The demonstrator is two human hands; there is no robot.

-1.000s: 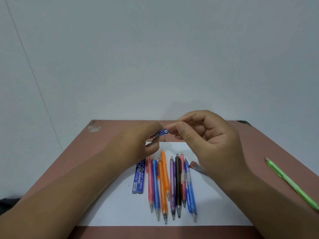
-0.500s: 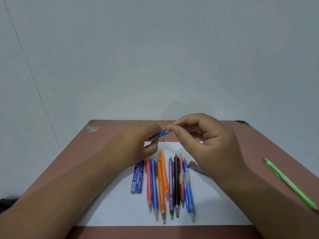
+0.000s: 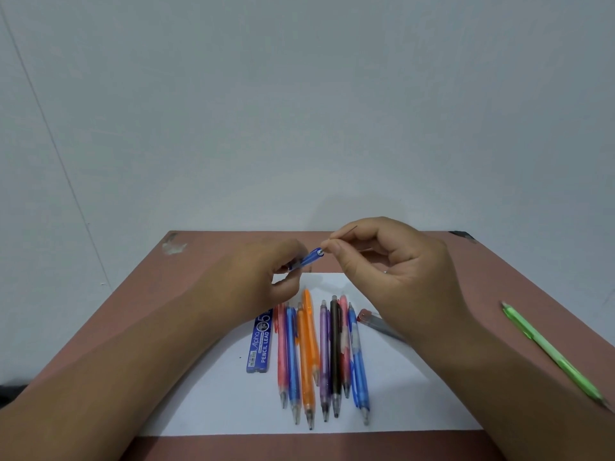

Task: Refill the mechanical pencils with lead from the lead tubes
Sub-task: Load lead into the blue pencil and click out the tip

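Left hand (image 3: 263, 277) raised above the worktop (image 3: 213, 247), fingers curled round a blue pencil (image 3: 307, 258) tilted with its open end up and to the right. Right hand (image 3: 392, 271) just beside it, thumb and forefinger pinching a thin lead (image 3: 351, 229) right at that open end, the lead's far tip poking up past the forefinger. Below, on a white sheet (image 3: 206, 404), a row of pencils (image 3: 324, 354) lying side by side, tips toward the viewer: pink, blue, two orange, purple, black, red, blue. Blue lead tube (image 3: 261, 344) flat at the left of the row; grey lead tube (image 3: 377, 322) with a red cap at the right, partly hidden by the right wrist. Green pencil (image 3: 552, 352) well apart, on the bare worktop at far right.
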